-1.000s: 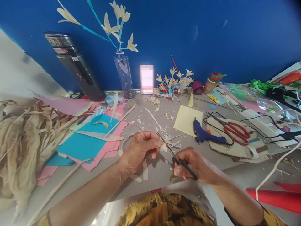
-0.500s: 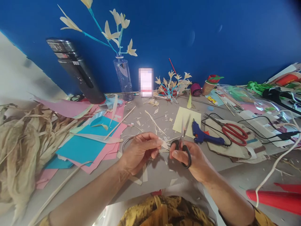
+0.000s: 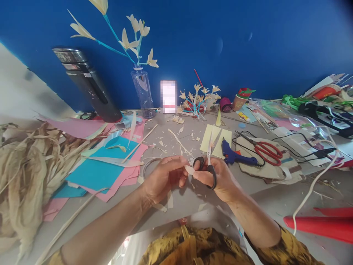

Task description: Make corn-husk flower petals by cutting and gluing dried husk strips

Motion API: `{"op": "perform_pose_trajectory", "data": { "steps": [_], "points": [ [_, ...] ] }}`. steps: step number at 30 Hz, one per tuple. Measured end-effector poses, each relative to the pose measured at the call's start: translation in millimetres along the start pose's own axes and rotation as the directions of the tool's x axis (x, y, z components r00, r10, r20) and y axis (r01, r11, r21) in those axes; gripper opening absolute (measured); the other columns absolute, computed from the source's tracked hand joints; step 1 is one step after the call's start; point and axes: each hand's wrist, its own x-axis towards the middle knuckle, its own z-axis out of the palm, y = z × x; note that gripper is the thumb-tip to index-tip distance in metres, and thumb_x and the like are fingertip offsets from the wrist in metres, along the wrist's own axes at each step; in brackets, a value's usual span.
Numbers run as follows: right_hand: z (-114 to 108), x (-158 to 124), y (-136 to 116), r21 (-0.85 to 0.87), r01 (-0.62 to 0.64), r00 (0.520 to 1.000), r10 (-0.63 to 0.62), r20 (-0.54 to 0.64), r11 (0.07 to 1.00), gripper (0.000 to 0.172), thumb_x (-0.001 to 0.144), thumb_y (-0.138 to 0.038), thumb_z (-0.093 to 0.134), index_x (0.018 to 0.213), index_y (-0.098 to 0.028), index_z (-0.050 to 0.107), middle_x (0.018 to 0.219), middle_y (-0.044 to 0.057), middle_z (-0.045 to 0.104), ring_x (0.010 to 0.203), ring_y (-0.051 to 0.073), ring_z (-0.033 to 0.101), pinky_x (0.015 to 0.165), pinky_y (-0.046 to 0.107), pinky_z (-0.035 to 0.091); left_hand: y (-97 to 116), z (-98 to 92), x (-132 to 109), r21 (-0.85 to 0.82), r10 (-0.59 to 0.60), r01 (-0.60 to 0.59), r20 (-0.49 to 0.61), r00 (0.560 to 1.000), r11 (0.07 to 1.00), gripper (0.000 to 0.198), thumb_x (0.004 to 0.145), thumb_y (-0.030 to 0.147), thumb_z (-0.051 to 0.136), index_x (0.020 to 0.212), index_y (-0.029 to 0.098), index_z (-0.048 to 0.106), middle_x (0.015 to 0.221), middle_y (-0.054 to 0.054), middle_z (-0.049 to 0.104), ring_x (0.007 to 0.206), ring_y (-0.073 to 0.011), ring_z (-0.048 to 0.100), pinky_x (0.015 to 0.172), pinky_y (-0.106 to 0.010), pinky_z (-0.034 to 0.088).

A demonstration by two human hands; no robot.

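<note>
Between my hands is a small, pale, petal-shaped piece of husk (image 3: 189,169). My left hand (image 3: 168,176) pinches it at one side, and the thumb of my right hand (image 3: 216,176) touches its other end. Black-handled scissors (image 3: 209,152) hang on the fingers of my right hand, their blades pointing away from me and slightly parted. Beneath the hands, cut scraps (image 3: 170,198) lie on the grey table (image 3: 190,206). Ahead of the scissors lies a pale yellow paper sheet (image 3: 205,140).
A blue glue gun (image 3: 237,156) and red-handled pliers-like tool (image 3: 268,152) lie at right, among cables. Blue paper (image 3: 96,173) and dried husks (image 3: 24,184) fill the left. Behind stand a bottle with flowers (image 3: 142,92), a lit phone (image 3: 168,97) and a dark flask (image 3: 85,84).
My right hand has moved left and slightly up, bringing its thumb to the husk piece. The scissors have turned upright beside it, and the view has shifted slightly.
</note>
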Motion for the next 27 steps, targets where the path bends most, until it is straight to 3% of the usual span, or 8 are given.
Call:
{"op": "perform_pose_trajectory", "data": {
  "steps": [3,7,10,13,16,21,27],
  "points": [
    [-0.8,-2.8,-4.4,-0.028,-0.002,0.998,0.003,0.062,1.000,0.022,0.070,-0.032,0.077,0.075,-0.016,0.062,0.060,-0.004,0.049,0.054,0.009,0.037,0.049,0.022,0.028,-1.8,2.3,-2.0,0.047,-0.041,0.038,0.063,0.997,0.998,0.025,0.066,0.029,0.079,0.064,0.013,0.060,0.059,0.000,0.053,0.047,-0.0080,0.046,0.049,-0.022,0.032],
    [-4.2,-4.9,-7.5,0.009,-0.015,0.990,0.014,0.139,1.000,0.025,0.069,-0.033,0.078,0.075,-0.016,0.061,0.059,-0.005,0.047,0.053,0.008,0.034,0.049,0.022,0.026,-3.7,3.8,-3.5,-0.035,-0.121,0.133,0.226,0.967,0.991,0.024,0.067,0.025,0.078,0.062,0.014,0.058,0.052,0.002,0.047,0.045,-0.0068,0.039,0.050,-0.023,0.030],
    [-7.2,-6.3,-8.1,0.006,0.001,0.992,-0.002,0.130,1.000,0.027,0.067,-0.034,0.078,0.076,-0.016,0.060,0.058,-0.005,0.044,0.053,0.008,0.033,0.048,0.023,0.026,-1.3,2.4,-3.7,-0.116,-0.119,0.160,0.297,0.947,0.980,0.025,0.068,0.024,0.077,0.061,0.016,0.054,0.051,0.005,0.041,0.043,-0.0063,0.035,0.049,-0.024,0.031],
    [-9.2,-8.9,-8.2,-0.002,0.028,0.995,-0.027,0.092,1.000,0.030,0.067,-0.037,0.079,0.078,-0.016,0.060,0.059,-0.005,0.045,0.053,0.009,0.034,0.049,0.023,0.027,0.9,0.0,-3.2,-0.177,-0.059,0.107,0.254,0.965,0.978,0.027,0.072,0.034,0.075,0.065,0.016,0.055,0.060,0.003,0.045,0.047,-0.0082,0.041,0.052,-0.025,0.037],
    [-10.0,-11.0,-8.9,-0.015,0.054,0.996,-0.053,0.070,0.998,0.031,0.070,-0.041,0.079,0.077,-0.017,0.060,0.060,-0.004,0.048,0.053,0.009,0.037,0.049,0.023,0.028,-1.5,0.2,-3.2,-0.084,-0.030,0.050,0.222,0.975,0.995,0.036,0.073,0.050,0.074,0.076,0.016,0.062,0.068,-0.001,0.053,0.057,-0.0126,0.051,0.055,-0.026,0.041],
    [-7.3,-9.1,-11.1,-0.058,0.096,0.995,-0.094,0.035,0.994,0.029,0.067,-0.036,0.083,0.073,-0.016,0.061,0.062,-0.003,0.054,0.056,0.010,0.044,0.053,0.023,0.035,-8.8,5.8,-4.6,0.091,-0.022,0.004,0.202,0.979,0.996,0.030,0.068,0.034,0.084,0.077,0.014,0.064,0.062,0.000,0.056,0.057,-0.0105,0.050,0.058,-0.023,0.040],
    [5.4,-3.3,-4.6,0.015,0.100,0.992,-0.098,-0.074,0.995,0.027,0.065,-0.031,0.081,0.072,-0.017,0.060,0.055,-0.006,0.048,0.050,0.008,0.040,0.049,0.021,0.033,-12.0,4.6,-0.4,0.043,0.015,-0.018,0.082,0.997,0.999,0.028,0.070,0.032,0.084,0.075,0.015,0.062,0.060,0.002,0.054,0.053,-0.0083,0.048,0.055,-0.021,0.038]
  ]
}}
